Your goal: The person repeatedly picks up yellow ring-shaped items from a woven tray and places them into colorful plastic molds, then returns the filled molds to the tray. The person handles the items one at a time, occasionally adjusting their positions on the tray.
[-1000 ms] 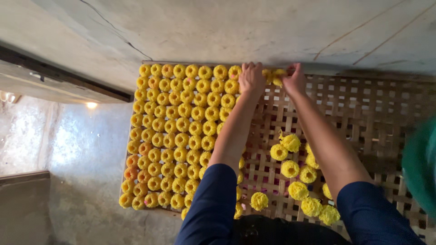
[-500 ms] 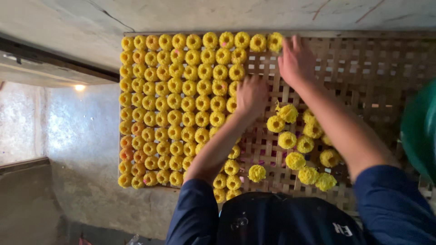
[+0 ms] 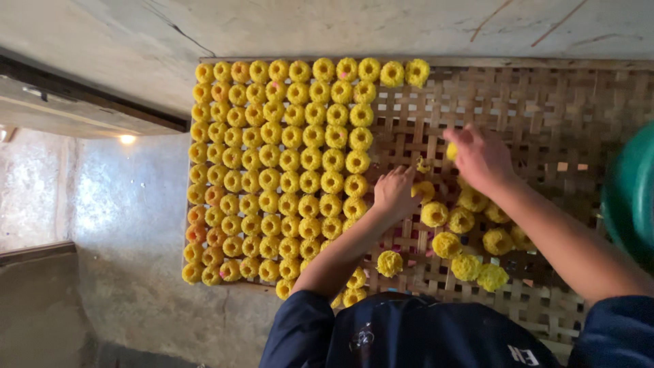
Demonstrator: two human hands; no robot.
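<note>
Yellow rings (image 3: 286,170) fill roughly the left half of the woven bamboo tray (image 3: 545,116) in tidy rows; the right half is mostly bare. A loose pile (image 3: 470,238) sits near the tray's front edge. Left hand (image 3: 395,194) pinches one ring from it, right hand (image 3: 480,158) holds another.
</note>
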